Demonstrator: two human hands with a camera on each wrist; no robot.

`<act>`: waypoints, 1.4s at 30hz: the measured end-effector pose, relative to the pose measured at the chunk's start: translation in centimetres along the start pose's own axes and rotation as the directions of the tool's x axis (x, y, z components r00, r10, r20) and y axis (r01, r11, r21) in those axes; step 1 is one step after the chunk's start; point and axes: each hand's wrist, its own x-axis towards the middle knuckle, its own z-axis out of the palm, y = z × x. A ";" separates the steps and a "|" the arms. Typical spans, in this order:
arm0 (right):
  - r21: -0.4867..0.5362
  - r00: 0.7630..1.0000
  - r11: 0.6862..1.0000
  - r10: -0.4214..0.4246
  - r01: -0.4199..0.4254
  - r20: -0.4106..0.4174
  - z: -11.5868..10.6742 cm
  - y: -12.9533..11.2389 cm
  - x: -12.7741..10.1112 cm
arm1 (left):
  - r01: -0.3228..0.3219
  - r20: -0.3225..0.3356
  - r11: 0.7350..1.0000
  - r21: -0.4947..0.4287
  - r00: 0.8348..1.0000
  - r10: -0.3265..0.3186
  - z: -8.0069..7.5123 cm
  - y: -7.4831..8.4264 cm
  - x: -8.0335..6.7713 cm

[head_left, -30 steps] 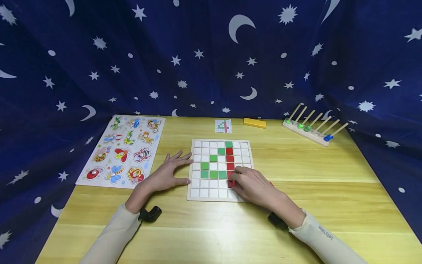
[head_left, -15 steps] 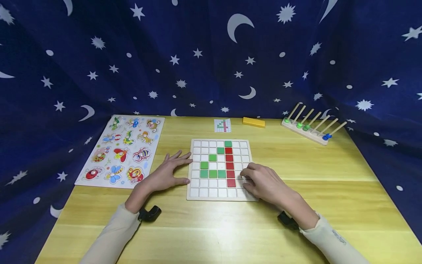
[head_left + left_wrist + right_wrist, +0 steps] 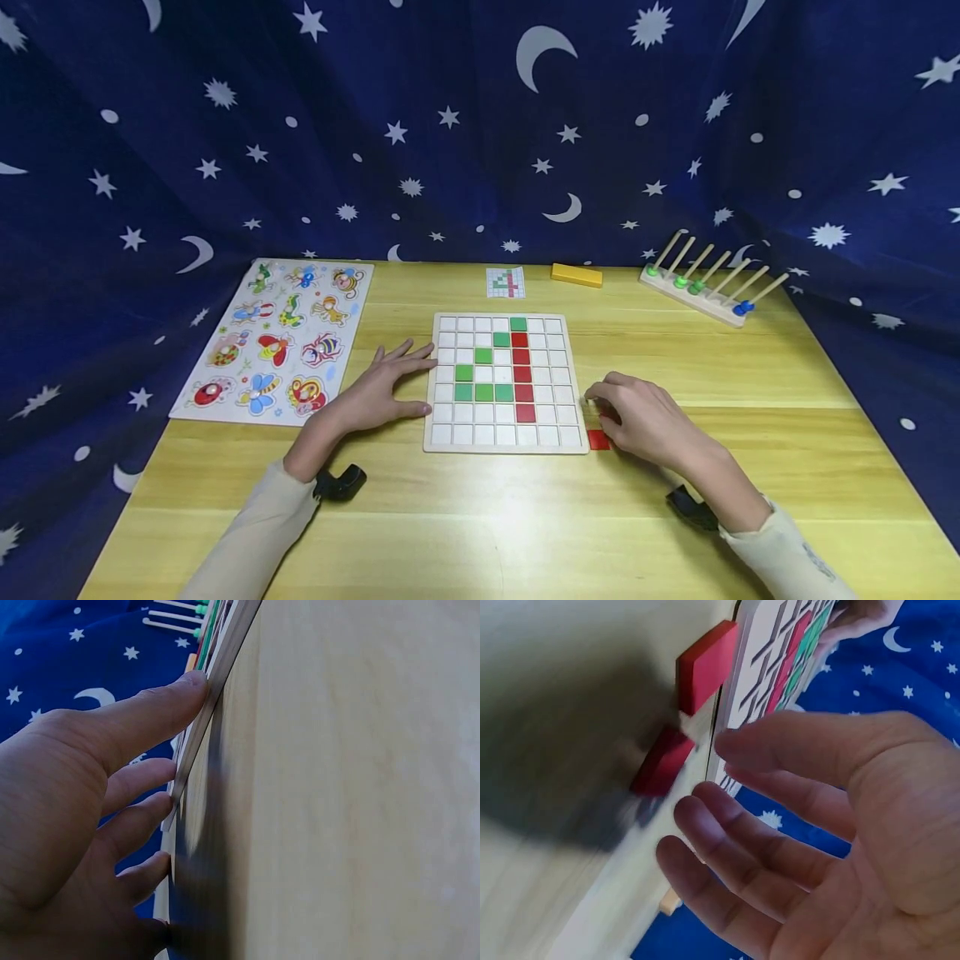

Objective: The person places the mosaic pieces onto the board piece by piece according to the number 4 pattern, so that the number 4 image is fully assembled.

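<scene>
A white grid board (image 3: 506, 450) lies in the middle of the table. Green tiles (image 3: 483, 392) and a column of red tiles (image 3: 521, 374) fill some of its squares. My left hand (image 3: 378, 396) touches the board's left edge with thumb and fingertips, its fingers spread; the left wrist view shows the thumb (image 3: 154, 712) against the rim. Just off the board's right side, my right hand (image 3: 648, 421) hovers with bent, loose fingers and holds nothing. Below it on the table are two red tiles, one near the board's corner (image 3: 598, 439), the other tile (image 3: 662, 761) partly shaded.
Behind the board lie a small pattern card (image 3: 506, 283) and a yellow block (image 3: 576, 275). At the back right stands a wooden peg rack (image 3: 693, 297) with green and blue beads. An insect puzzle board (image 3: 276, 342) lies at the left. A starry blue curtain (image 3: 450, 167) surrounds the table.
My right hand has let go of a red tile at the bottom of the red column and moved right, off the board, to the loose red tiles. The left hand stays put.
</scene>
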 end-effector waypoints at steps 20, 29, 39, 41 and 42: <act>0.014 0.997 0.999 0.030 -0.031 0.065 0.3 1.2 -1.2 | -0.008 -0.003 1.000 -0.010 1.000 0.008 0.2 -0.2 0.0; -0.003 0.999 0.999 0.039 -0.039 0.014 0.5 0.9 -1.0 | -0.004 -0.005 1.000 -0.010 1.000 0.004 0.1 0.1 -0.1; 0.022 0.995 0.998 -0.059 0.061 -0.079 0.9 -1.1 0.1 | 0.001 -0.005 1.000 -0.002 1.000 -0.001 0.0 0.1 -0.1; 0.023 0.992 0.995 -0.090 0.092 -0.087 1.1 -1.6 0.3 | 0.000 -0.003 1.000 -0.001 1.000 0.000 0.0 0.1 -0.1; 0.024 0.990 0.994 -0.106 0.109 -0.089 1.2 -1.8 0.4 | 0.000 -0.003 1.000 -0.001 1.000 0.000 0.0 0.1 0.0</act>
